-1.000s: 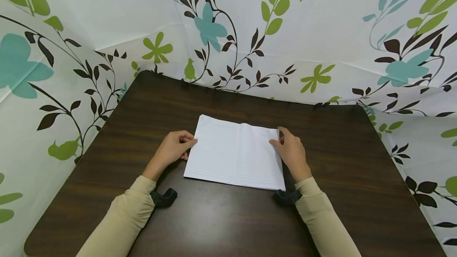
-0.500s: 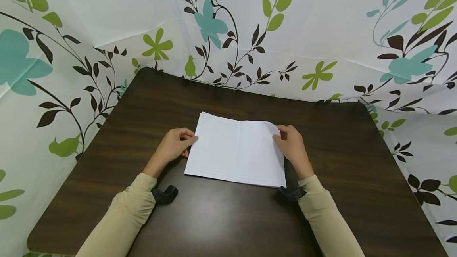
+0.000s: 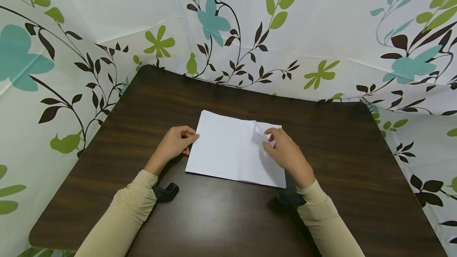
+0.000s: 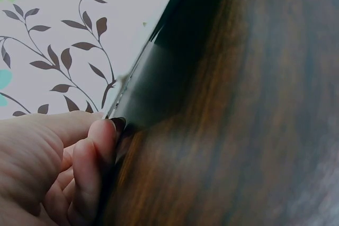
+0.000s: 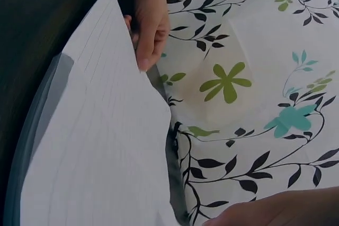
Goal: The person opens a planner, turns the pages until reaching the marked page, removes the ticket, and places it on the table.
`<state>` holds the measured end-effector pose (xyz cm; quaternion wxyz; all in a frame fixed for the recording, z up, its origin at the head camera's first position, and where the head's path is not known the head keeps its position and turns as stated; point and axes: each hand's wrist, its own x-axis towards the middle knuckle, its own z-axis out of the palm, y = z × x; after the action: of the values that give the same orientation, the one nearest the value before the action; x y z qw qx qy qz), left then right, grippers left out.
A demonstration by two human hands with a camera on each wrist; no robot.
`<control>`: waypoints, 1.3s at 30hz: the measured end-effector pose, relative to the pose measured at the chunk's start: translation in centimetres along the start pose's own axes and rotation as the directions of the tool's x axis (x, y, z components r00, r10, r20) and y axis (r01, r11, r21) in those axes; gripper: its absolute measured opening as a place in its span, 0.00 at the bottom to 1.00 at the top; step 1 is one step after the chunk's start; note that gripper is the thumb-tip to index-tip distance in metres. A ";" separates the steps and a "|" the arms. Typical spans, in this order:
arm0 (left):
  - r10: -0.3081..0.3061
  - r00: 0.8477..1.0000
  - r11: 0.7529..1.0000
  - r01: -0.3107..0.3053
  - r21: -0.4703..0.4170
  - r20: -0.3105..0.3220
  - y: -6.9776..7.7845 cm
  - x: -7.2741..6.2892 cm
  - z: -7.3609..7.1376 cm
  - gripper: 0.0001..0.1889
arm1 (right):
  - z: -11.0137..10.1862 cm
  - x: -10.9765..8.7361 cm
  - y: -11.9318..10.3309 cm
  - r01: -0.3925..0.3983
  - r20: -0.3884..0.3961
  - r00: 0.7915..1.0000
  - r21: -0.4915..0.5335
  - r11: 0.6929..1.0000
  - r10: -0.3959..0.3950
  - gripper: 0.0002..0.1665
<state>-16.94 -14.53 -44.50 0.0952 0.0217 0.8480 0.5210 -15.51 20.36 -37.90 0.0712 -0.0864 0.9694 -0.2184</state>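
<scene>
An open lined notebook (image 3: 217, 146) lies on the dark wooden table, its spine running away from me. My left hand (image 3: 175, 144) pinches its left edge, thumb on top; in the left wrist view the fingertips (image 4: 103, 136) meet at the notebook's edge. Over the right page is my right hand (image 3: 287, 154), thumb and forefinger bent at a page (image 3: 251, 146) that rises near the spine and shades the paper beneath it. In the right wrist view that lined page (image 5: 106, 141) stands large and sloping, with part of my right hand (image 5: 286, 210) low at the corner.
The dark wood table (image 3: 221, 225) spreads around the notebook on all sides. Behind it hangs a white cloth (image 3: 250, 43) printed with leaves and flowers. A black wrist strap (image 3: 166, 192) sits on the left forearm, a similar one on the right.
My right hand has moved left from the notebook's right edge, bringing a page up and over toward the spine. My left hand stays at the left edge.
</scene>
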 end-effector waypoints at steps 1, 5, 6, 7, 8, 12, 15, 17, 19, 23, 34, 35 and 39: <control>0.001 1.000 1.000 -0.001 0.002 -0.001 0.0 0.0 0.0 0.12 | 0.0 0.0 -0.1 -0.015 0.016 1.000 -0.010 1.000 0.015 0.25; -0.001 1.000 1.000 0.001 0.004 0.003 0.1 0.0 -0.1 0.13 | 0.0 -0.1 0.0 -0.052 0.077 0.995 -0.065 0.997 0.057 0.31; -0.002 1.000 1.000 0.002 0.003 0.004 0.1 0.0 -0.1 0.13 | 0.0 -0.1 0.0 -0.046 0.084 0.995 -0.077 0.996 0.052 0.31; -0.002 1.000 1.000 0.002 0.002 0.003 0.0 0.0 0.0 0.13 | 0.0 -0.2 -0.1 -0.029 0.087 0.996 -0.083 0.996 0.037 0.31; -0.002 1.000 1.000 0.002 0.002 0.002 0.0 0.0 0.0 0.13 | 0.0 -0.3 -0.2 -0.009 0.086 0.996 -0.088 0.996 0.017 0.30; -0.004 1.000 1.000 0.004 0.001 -0.005 0.0 0.1 0.0 0.12 | -0.5 -1.0 -1.0 0.054 0.085 0.995 -0.057 0.997 -0.049 0.29; -0.008 1.000 1.000 0.008 0.003 -0.003 0.1 0.1 0.0 0.13 | -1.0 -1.8 -1.8 0.079 0.116 0.990 0.002 0.997 -0.079 0.32; -0.007 1.000 1.000 0.007 0.002 -0.004 0.1 0.1 -0.1 0.13 | -1.2 -2.3 -2.4 0.105 0.131 0.985 0.045 0.993 -0.110 0.36; -0.004 1.000 1.000 0.004 0.002 -0.002 0.2 0.1 -0.1 0.12 | -1.3 -3.0 -3.1 0.151 0.133 0.978 0.082 0.985 -0.161 0.38; -0.002 1.000 1.000 0.002 0.000 0.000 0.1 0.1 -0.1 0.13 | -1.2 -4.4 -4.7 0.254 0.137 0.955 0.093 0.963 -0.265 0.44; 0.007 1.000 1.000 -0.007 -0.012 0.001 0.1 0.0 -0.2 0.13 | 3.8 -5.6 -7.5 0.452 -0.041 0.886 -0.147 0.880 -0.462 0.40; 0.011 1.000 1.000 -0.011 -0.011 0.003 0.1 0.0 -0.2 0.13 | 4.3 -5.7 -7.6 0.465 -0.052 0.876 -0.175 0.868 -0.479 0.39; 0.015 1.000 1.000 -0.015 -0.018 0.002 0.0 0.0 -0.1 0.13 | 6.1 -5.6 -7.9 0.516 -0.046 0.840 -0.241 0.822 -0.541 0.39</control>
<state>-16.96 -14.64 -44.44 0.0925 0.0279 0.8428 0.5294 -7.92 11.90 -39.35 -0.0568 -0.3467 0.9278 -0.1259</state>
